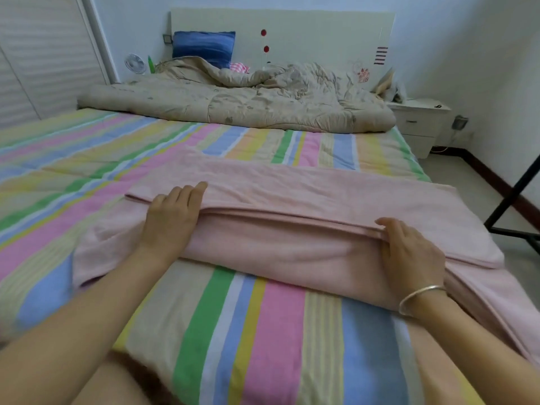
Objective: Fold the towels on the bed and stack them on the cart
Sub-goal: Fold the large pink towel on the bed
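A large pale pink towel point(292, 185) lies spread across the striped bed sheet point(263, 331), partly folded over itself with a doubled edge running left to right. My left hand point(172, 211) lies on the left part of that folded edge, fingers straight and pointing away from me. My right hand point(409, 249) lies over the right part of the same edge, its fingertips curled over the fold; a silver bangle sits on that wrist. The towel's right end hangs off the bed's side. No cart is plainly in view.
A rumpled beige quilt point(233, 103) lies across the head of the bed, with a blue pillow point(204, 48) against the headboard. A white nightstand point(420, 124) stands at the far right. A black metal frame point(514, 206) stands on the floor to the right.
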Action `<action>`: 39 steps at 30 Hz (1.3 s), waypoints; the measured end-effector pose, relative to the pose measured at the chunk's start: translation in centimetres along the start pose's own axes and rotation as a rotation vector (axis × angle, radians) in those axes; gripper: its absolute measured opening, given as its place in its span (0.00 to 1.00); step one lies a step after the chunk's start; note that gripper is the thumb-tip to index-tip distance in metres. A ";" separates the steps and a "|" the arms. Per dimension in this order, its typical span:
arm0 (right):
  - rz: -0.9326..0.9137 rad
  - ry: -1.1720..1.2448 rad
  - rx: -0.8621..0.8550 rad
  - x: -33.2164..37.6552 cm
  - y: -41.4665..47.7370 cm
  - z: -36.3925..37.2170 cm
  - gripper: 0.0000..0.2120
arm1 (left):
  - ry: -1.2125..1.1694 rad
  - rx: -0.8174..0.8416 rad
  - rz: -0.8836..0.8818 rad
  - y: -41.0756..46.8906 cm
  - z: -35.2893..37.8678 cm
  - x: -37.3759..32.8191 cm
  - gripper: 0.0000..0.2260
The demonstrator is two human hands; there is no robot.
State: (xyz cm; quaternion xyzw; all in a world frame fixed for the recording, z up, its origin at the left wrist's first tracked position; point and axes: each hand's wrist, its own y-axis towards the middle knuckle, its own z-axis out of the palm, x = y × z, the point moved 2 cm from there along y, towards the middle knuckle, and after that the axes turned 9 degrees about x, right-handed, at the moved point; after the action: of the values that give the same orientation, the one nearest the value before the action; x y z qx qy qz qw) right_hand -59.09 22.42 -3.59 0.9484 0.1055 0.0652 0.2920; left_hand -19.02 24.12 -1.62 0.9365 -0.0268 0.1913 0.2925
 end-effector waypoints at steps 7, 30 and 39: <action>0.030 -0.153 0.102 -4.0 10.1 5.0 0.04 | 0.111 0.050 0.009 10.2 5.4 0.3 0.17; 0.115 -0.078 0.376 3.0 19.7 17.9 0.20 | -0.770 0.497 -0.274 15.5 16.8 -2.2 0.27; -0.317 0.202 0.522 24.2 20.6 16.1 0.16 | -1.030 0.323 -0.246 10.9 13.9 10.4 0.18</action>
State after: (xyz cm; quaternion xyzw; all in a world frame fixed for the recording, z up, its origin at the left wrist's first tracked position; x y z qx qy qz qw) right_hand -29.35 2.88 -3.61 0.9517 0.2937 0.0834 0.0333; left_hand -6.43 7.99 -2.42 0.9382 -0.0269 -0.3255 0.1143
